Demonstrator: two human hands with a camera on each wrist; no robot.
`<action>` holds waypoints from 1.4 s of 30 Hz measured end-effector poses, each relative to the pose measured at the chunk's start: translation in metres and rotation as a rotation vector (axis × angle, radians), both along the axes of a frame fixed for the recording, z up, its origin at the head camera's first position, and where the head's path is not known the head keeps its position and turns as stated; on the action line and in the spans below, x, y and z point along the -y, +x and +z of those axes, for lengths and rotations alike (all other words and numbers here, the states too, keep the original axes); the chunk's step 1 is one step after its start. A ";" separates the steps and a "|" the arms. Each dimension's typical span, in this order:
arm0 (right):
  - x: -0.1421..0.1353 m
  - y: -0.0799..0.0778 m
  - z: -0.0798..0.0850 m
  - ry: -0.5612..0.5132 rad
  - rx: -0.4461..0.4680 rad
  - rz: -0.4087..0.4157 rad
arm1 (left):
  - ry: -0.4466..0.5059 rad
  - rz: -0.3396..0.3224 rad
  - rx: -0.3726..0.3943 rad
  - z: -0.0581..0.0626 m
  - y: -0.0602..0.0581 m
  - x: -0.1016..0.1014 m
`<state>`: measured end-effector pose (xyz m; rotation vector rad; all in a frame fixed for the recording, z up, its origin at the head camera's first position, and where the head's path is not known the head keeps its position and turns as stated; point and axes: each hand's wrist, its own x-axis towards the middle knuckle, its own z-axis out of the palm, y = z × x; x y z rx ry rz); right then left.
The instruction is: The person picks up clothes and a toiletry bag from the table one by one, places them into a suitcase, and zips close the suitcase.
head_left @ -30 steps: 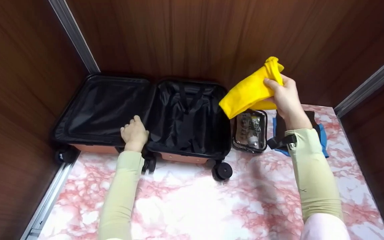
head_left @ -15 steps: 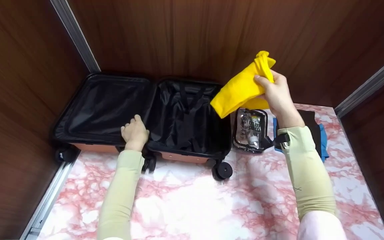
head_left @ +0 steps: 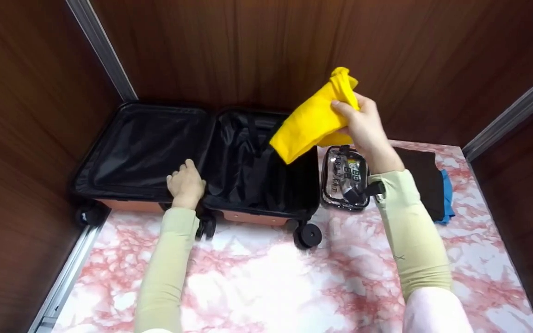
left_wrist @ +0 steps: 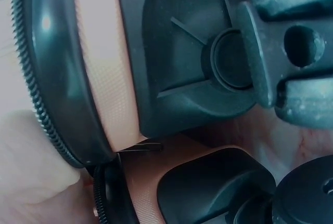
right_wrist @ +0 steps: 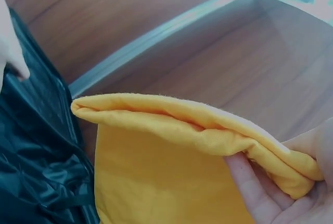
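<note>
An open black-lined suitcase [head_left: 146, 148] lies flat with its two halves side by side, its pink outer shell showing at the near edge. My left hand [head_left: 186, 186] grips the near end of the middle rims, where the halves meet; the left wrist view has it against the zipped edge [left_wrist: 39, 89]. My right hand [head_left: 363, 122] pinches a folded yellow cloth garment [head_left: 310, 122] by its rolled end, thumb on top. The garment is held up over the right half, its lower corner hanging above the lining. Part of that half is hidden behind it.
A clear zipped toiletry pouch [head_left: 340, 182] lies right of the suitcase. Farther right are a folded dark cloth [head_left: 417, 175] and a blue cloth [head_left: 447, 199], partly behind my right arm. Black wheels [head_left: 310, 236] jut toward me. Wood panels [head_left: 248, 51] enclose the marbled surface [head_left: 257, 277].
My right hand has moved left with the yellow garment, from above the pouch to over the suitcase's right half. The left hand has stayed in place.
</note>
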<state>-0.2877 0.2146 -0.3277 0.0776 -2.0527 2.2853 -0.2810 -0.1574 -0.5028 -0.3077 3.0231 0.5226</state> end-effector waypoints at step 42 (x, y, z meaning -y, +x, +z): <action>0.068 -0.036 -0.048 -0.240 0.077 0.156 | -0.001 0.007 0.013 0.000 0.004 -0.003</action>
